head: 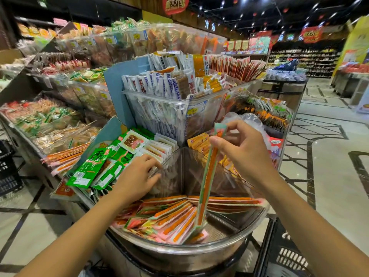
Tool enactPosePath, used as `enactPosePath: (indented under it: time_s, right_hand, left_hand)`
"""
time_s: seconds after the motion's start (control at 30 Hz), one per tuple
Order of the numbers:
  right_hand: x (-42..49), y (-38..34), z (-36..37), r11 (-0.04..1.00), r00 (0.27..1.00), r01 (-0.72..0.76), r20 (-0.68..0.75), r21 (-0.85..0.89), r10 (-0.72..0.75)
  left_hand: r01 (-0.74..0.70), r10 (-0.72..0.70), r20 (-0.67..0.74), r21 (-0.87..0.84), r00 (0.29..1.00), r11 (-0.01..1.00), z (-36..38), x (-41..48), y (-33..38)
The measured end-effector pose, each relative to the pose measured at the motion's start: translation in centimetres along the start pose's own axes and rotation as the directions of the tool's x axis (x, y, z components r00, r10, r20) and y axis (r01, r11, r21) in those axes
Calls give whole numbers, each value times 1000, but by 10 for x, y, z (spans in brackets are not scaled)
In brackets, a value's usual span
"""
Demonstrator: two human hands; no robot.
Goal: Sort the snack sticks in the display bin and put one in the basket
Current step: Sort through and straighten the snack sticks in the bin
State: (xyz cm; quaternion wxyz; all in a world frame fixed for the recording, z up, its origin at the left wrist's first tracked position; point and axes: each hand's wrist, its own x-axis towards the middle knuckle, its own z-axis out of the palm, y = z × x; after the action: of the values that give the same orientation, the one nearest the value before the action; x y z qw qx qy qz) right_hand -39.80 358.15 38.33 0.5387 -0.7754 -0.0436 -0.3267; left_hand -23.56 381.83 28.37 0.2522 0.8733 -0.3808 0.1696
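Orange snack stick (207, 176) hangs from right hand (245, 154); left hand (137, 174) perhaps touches packets (159, 147).

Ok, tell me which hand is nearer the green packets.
Left. The left hand is just beside the green packets; the right hand is farther right, pinching a snack stick.

Orange snack stick (209, 176) — mint-green edges, pink-edged orange sticks (175, 222), green packets (93, 168), black basket (287, 254)

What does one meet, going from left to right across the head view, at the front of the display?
Green snack packets → left hand reaching to the white packets → snack stick, held slanting over the bin → right hand pinching its top → black basket at the lower right.
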Motion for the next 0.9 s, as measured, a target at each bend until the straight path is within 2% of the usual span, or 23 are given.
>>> enactPosePath:
  time_s: [0.07, 0.13, 0.23, 0.33, 0.57, 0.67, 0.73, 0.83, 0.9]
  right_hand:
    - [2, -4, -5, 1000, 999, 4, -32, 3, -4]
    - [3, -7, -7, 1000, 998, 7, -55, -12, -7]
    - [3, -6, -8, 999, 997, 21, -72, -43, -24]
    - [4, -3, -9, 999, 995, 18, -94, -32, -21]
    - [6, 1, -17, 997, 989, 44, -138, -70, -53]
    - [7, 5, -19, 990, 987, 48, -149, -131, -68]
    - [7, 8, -17, 990, 989, 16, -143, -143, -37]
    - [4, 9, -12, 998, 991, -61, -124, -26, 58]
    - [0, 16, -8, 994, 994, -95, -65, -52, 91]
  left_hand:
    - [-10, 9, -4, -81, 1000, 997, -2, -2, 21]
    - [-18, 27, 32, -266, 999, 964, -2, -10, 54]
    - [96, 40, 227, -555, 973, 826, 9, -24, 99]
    - [165, 51, 284, -685, 958, 710, 28, -33, 110]
    - [222, -6, 285, -734, 959, 642, 40, -39, 107]
    - [235, -8, 302, -724, 953, 648, 40, -40, 107]
    - [234, -9, 306, -708, 952, 667, 40, -40, 107]
    - [247, -20, 312, -708, 950, 661, 40, -40, 108]
    - [246, -34, 295, -724, 955, 644, 39, -40, 108]
